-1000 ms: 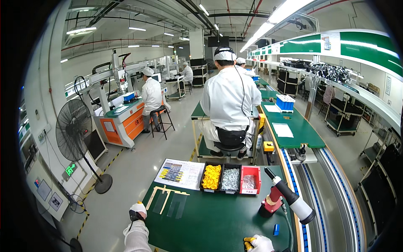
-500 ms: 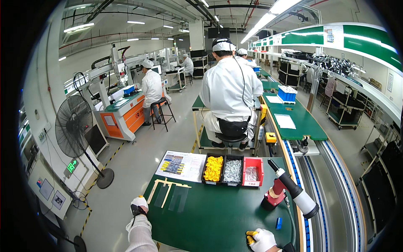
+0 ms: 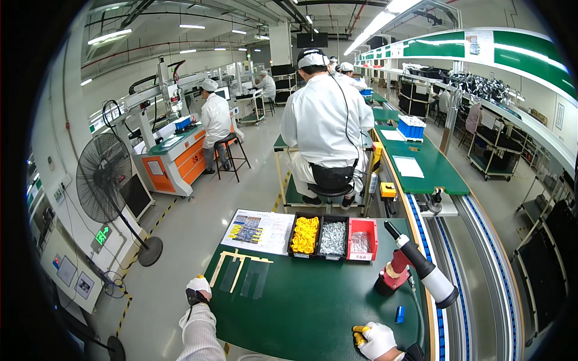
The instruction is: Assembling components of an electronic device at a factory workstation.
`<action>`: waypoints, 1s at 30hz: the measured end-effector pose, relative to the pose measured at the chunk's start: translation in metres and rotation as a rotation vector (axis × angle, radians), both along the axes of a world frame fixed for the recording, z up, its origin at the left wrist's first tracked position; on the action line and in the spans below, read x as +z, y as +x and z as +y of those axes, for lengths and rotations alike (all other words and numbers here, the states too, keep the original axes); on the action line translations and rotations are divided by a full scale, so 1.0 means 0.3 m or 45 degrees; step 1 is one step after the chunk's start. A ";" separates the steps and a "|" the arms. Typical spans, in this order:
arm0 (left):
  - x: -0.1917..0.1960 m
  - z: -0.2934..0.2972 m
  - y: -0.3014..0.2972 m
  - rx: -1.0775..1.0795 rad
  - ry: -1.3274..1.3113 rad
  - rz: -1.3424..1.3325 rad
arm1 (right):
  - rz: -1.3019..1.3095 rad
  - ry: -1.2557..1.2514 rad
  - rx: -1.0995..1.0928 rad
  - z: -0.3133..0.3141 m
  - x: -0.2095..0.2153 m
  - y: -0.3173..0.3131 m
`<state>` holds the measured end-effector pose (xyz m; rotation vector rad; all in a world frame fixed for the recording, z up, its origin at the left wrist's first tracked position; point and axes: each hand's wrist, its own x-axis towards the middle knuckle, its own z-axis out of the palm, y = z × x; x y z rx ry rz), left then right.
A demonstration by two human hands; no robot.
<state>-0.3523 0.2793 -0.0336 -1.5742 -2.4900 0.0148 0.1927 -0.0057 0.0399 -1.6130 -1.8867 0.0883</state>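
Observation:
My left hand (image 3: 199, 287), in a white glove with a bit of yellow at the fingertips, rests at the left edge of the green tabletop (image 3: 325, 289). Its fingers are mostly hidden. Low on the right of the table lies my right hand (image 3: 377, 341), gloved in white with yellow fingertips. Its fingers are loosely curled in, and nothing shows between them. Just beyond it stands a small blue cylindrical piece (image 3: 400, 314), apart from the hand. Farther up is a red-based stand (image 3: 394, 274) carrying a tilted black-and-white cylindrical tool (image 3: 421, 268).
Bins hold yellow parts (image 3: 305, 235), metal screws (image 3: 333, 239) and clear bags (image 3: 360, 242). A printed sheet (image 3: 259, 231) and tape strips (image 3: 238, 272) lie left. Conveyor rails (image 3: 454, 265) run along the right. A seated co-worker (image 3: 328, 120) is ahead; a fan (image 3: 107, 174) stands left.
The view has shifted slightly. The co-worker ahead leans a little to the left. Both my hands stay about where they were on the table.

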 end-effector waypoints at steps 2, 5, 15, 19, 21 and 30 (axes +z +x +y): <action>0.007 -0.004 0.006 -0.001 -0.014 0.005 | 0.018 -0.008 -0.001 0.001 -0.009 0.002; -0.008 0.002 -0.016 0.033 0.004 -0.027 | -0.009 -0.037 0.006 0.005 -0.006 0.000; 0.025 -0.005 0.007 -0.039 -0.063 0.012 | -0.033 -0.027 -0.004 0.007 -0.010 0.002; 0.024 -0.009 0.006 -0.010 -0.035 -0.031 | -0.014 -0.015 0.000 0.009 -0.007 -0.002; 0.013 -0.009 -0.004 0.006 -0.026 -0.039 | -0.017 -0.022 -0.002 0.008 -0.006 -0.005; 0.010 -0.001 -0.006 -0.013 -0.052 0.010 | -0.045 -0.045 -0.005 0.007 -0.029 0.000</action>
